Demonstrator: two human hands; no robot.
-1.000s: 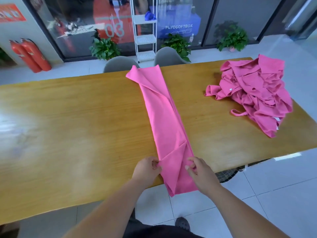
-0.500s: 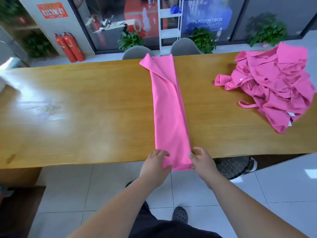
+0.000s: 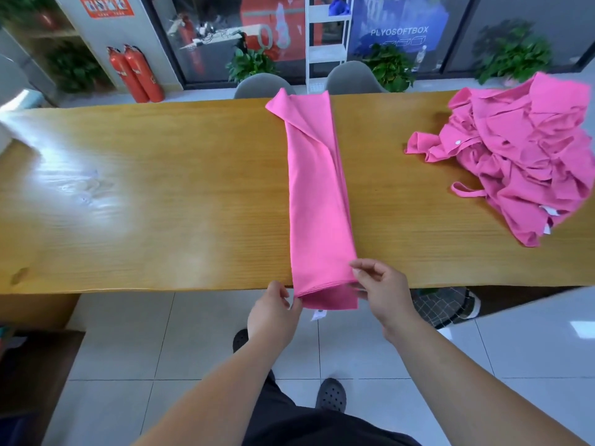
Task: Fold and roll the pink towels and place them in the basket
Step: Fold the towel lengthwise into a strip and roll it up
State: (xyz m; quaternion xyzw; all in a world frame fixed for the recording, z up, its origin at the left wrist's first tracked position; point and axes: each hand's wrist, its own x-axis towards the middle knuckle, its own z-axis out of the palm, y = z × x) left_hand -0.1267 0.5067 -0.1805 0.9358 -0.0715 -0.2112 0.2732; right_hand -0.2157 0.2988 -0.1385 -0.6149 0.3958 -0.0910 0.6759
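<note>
At lower centre, the left hand and right hand pinch the near corners of the long folded pink towel, which overhangs the wooden table.

One bench. One folded towel on it, plus one heap of more, too tangled to count. Two hands: left hand, right hand. Two extinguishers, two chairs, one rack, one basket, two shoes.

wide tabletop left of folded towel; crumpled pile blocks right.
</note>
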